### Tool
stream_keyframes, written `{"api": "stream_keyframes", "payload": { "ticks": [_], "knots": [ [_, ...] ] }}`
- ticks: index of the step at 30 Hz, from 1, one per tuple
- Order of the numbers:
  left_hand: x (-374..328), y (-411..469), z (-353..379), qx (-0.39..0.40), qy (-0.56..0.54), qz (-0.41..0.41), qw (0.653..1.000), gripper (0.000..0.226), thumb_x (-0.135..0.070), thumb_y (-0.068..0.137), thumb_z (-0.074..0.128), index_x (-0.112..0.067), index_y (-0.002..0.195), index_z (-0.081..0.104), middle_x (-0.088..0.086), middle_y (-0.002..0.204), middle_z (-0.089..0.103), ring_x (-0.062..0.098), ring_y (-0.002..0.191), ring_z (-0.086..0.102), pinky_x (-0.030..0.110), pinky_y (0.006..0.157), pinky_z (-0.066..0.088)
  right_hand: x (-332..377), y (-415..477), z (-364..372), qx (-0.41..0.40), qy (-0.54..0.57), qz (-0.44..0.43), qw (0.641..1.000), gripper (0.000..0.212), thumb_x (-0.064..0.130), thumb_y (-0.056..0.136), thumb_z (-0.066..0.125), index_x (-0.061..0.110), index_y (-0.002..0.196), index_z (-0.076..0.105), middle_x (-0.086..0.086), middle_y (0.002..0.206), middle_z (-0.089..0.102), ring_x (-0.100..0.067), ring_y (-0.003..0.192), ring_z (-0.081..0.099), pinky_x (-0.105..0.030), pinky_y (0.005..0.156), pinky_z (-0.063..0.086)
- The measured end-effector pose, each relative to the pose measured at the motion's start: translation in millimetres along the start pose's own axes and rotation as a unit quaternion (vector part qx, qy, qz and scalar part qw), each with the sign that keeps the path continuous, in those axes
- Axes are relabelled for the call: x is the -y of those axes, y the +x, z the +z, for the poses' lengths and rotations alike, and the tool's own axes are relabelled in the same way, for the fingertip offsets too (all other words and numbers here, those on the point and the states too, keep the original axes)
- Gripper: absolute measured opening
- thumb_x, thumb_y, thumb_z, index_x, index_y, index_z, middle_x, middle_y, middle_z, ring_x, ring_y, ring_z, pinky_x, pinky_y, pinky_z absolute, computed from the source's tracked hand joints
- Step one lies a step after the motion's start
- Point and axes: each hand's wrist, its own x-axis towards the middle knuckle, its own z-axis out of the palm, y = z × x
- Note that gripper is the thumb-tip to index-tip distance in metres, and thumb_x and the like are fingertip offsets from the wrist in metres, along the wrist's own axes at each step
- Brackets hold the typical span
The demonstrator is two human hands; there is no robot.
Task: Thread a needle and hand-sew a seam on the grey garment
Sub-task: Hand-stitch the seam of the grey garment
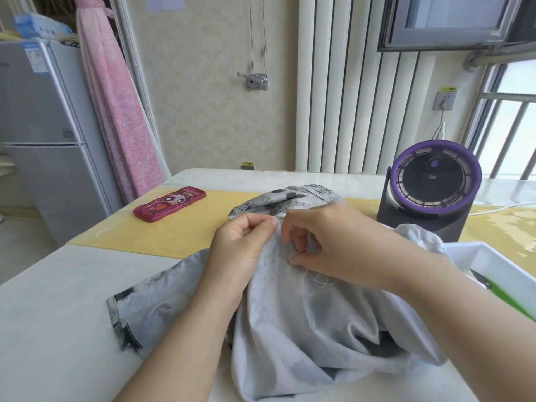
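Note:
The grey garment (pixel 290 323) lies bunched on the table in front of me, its patterned side showing at the far end and at the left corner. My left hand (pixel 243 245) pinches a raised fold of the cloth between thumb and fingers. Just to its right, my right hand (pixel 324 245) pinches a thin needle (pixel 293 253) that sticks into the fabric at the fold. A loose white thread (pixel 319 281) trails in loops under my right hand.
A red phone case (pixel 169 203) lies on the yellow table runner (pixel 174 230) at the left. A purple-rimmed round fan (pixel 432 181) stands at the right behind my arm. A white tray (pixel 499 268) holding something green sits at the right edge.

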Motion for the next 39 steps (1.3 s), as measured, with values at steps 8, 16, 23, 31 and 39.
{"api": "stream_keyframes", "payload": {
  "ticks": [8,16,23,31,39],
  "knots": [
    [0,0,0,0.001,0.005,0.006,1.0,0.013,-0.009,0.085,0.064,-0.016,0.074,0.067,0.003,0.076,0.069,0.015,0.08,0.062,0.035,0.087,0.048,-3,0,3,-0.009,-0.017,-0.051,0.998,0.022,0.027,0.079,0.067,0.031,0.1,0.061,0.016,0.076,0.055,-0.004,0.068,0.045,-0.026,0.064,0.042],
    [1,1,-1,-0.001,0.003,0.003,1.0,0.013,-0.01,0.085,0.065,-0.016,0.073,0.068,0.006,0.076,0.069,0.019,0.08,0.062,0.04,0.087,0.048,-8,4,17,-0.097,-0.049,-0.147,0.983,0.016,0.02,0.079,0.054,0.023,0.079,0.07,0.006,0.076,0.063,-0.02,0.059,0.059,-0.025,0.049,0.042],
    [-1,-1,1,0.005,-0.026,0.007,1.0,0.011,-0.01,0.087,0.062,-0.014,0.077,0.066,0.004,0.077,0.07,0.016,0.079,0.063,0.034,0.084,0.048,-12,4,11,-0.2,0.033,-0.173,0.964,0.01,0.02,0.085,0.063,0.018,0.089,0.072,0.027,0.067,0.039,0.007,0.066,0.034,-0.029,0.056,0.047],
    [-1,-2,2,0.036,-0.022,0.028,0.999,0.009,-0.016,0.081,0.069,-0.018,0.073,0.069,0.013,0.083,0.07,0.021,0.082,0.063,0.037,0.084,0.048,-14,3,-1,-0.182,0.219,0.007,0.959,0.01,0.033,0.082,0.07,0.023,0.083,0.074,0.011,0.072,0.062,-0.007,0.059,0.051,-0.018,0.058,0.04],
    [-3,-5,4,0.084,-0.01,0.071,0.994,0.006,-0.026,0.073,0.065,-0.026,0.071,0.071,0.005,0.078,0.066,0.019,0.08,0.057,0.038,0.083,0.045,-14,2,-3,-0.058,0.352,0.174,0.918,0.043,0.039,0.088,0.062,0.009,0.058,0.056,-0.004,0.047,0.049,-0.007,0.046,0.039,-0.016,0.047,0.034]
  ]
}}
